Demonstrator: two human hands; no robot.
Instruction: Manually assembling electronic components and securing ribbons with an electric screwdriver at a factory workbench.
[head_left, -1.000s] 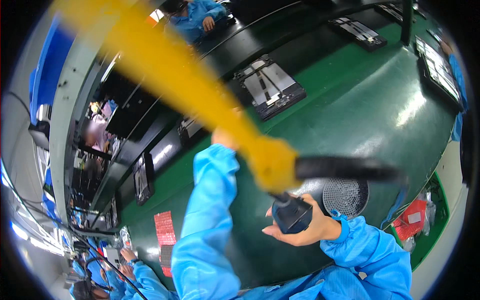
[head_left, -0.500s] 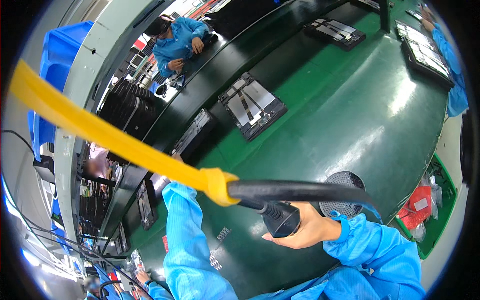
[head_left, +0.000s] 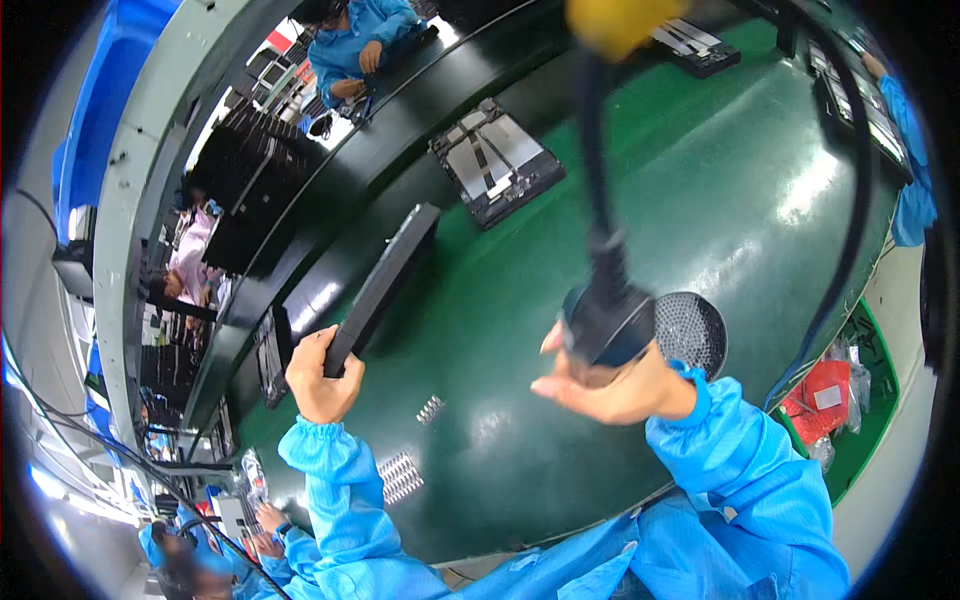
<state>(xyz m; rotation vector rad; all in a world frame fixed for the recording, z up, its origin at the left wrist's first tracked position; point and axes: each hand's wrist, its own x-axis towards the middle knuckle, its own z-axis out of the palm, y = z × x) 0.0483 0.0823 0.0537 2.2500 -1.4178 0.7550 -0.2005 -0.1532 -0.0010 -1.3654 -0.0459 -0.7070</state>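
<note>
Left hand [head_left: 322,375]: closed around the near end of a long, flat black panel [head_left: 385,283], which is held tilted on edge above the green conveyor belt [head_left: 760,170].
Right hand [head_left: 610,385]: palm up, fingers curled loosely under a dark round tool head [head_left: 603,322]; the tool head is cupped and supported from below.
Cable: a black cable [head_left: 597,150] is seen rising from the tool head to a blurred yellow piece [head_left: 610,20] at the top edge.
Mesh disc: a round perforated black disc [head_left: 692,332] is set just beside the right hand, on the belt.
Belt: an open tablet-like tray [head_left: 497,160] is laid farther along, well apart from both hands.
Sleeves: both forearms are covered in blue coat sleeves [head_left: 345,500].
Other people: a seated person in blue [head_left: 360,40] is seen beyond the belt.
</note>
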